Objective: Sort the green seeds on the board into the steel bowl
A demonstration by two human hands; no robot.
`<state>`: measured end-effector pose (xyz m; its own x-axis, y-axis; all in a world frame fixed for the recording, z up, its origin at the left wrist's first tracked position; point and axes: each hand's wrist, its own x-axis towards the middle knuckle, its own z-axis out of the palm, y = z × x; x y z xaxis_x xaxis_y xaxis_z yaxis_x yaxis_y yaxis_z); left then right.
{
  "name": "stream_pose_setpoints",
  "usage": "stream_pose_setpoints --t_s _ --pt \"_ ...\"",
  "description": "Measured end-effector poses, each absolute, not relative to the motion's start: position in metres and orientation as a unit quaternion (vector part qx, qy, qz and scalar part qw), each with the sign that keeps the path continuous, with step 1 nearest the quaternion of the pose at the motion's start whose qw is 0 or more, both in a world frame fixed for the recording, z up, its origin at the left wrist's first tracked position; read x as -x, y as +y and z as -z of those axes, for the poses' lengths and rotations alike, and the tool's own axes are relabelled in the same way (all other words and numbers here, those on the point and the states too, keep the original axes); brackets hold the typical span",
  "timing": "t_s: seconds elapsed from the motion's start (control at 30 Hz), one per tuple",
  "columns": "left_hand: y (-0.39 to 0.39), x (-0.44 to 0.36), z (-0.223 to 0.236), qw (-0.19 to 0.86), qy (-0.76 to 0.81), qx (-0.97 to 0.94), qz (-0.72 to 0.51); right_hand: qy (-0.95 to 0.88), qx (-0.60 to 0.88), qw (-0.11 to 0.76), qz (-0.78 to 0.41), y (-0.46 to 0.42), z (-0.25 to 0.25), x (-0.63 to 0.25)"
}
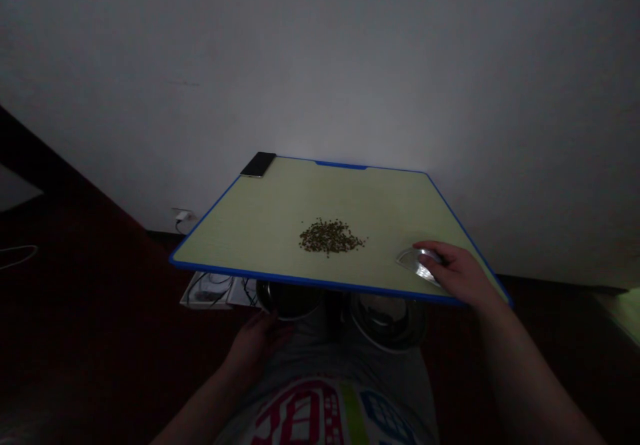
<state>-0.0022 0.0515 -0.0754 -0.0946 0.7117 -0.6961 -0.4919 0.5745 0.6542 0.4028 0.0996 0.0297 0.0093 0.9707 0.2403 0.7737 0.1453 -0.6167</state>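
Note:
My right hand (453, 273) is closed on a shiny, see-through curved piece (420, 263), perhaps a small plastic dish. Its edge meets the right side of the pale yellow tabletop (360, 195); what exactly it is cannot be made out. To its left, a loose pile of small brown grains or seeds (331, 237) lies spread on the tabletop. Below the near edge, my left hand (255, 339) is at the rim of a metal bowl (260, 293), fingers bent against its side in deep shadow. The bowl's inside is dark.
A second metal bowl (420, 328) sits under the table edge at right, above my lap. A black phone (259, 164) lies on the far left corner. Blue edging (300, 280) rims the table. White boxes (213, 291) with cables stand below left. A pale wall (320, 58) rises behind.

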Motion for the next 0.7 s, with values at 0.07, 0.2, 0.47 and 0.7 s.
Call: stream_pose_setpoints --t_s 0.07,0.2,0.47,0.7 --pt "0.052 0.001 0.074 0.664 0.581 -0.096 -0.461 -0.686 0.635 0.318 -0.155 0.100 -0.029 -0.403" --pt "0.052 0.002 0.068 0.660 0.570 -0.095 -0.480 -0.689 0.633 0.318 -0.155 0.101 -0.029 -0.402" --pt "0.025 0.007 0.036 0.652 0.566 -0.096 -0.495 -0.697 0.631 0.305 -0.150 0.106 -0.027 -0.406" --pt "0.001 -0.001 0.016 0.694 0.524 -0.107 -0.482 -0.717 0.635 0.263 -0.115 0.145 -0.033 -0.417"
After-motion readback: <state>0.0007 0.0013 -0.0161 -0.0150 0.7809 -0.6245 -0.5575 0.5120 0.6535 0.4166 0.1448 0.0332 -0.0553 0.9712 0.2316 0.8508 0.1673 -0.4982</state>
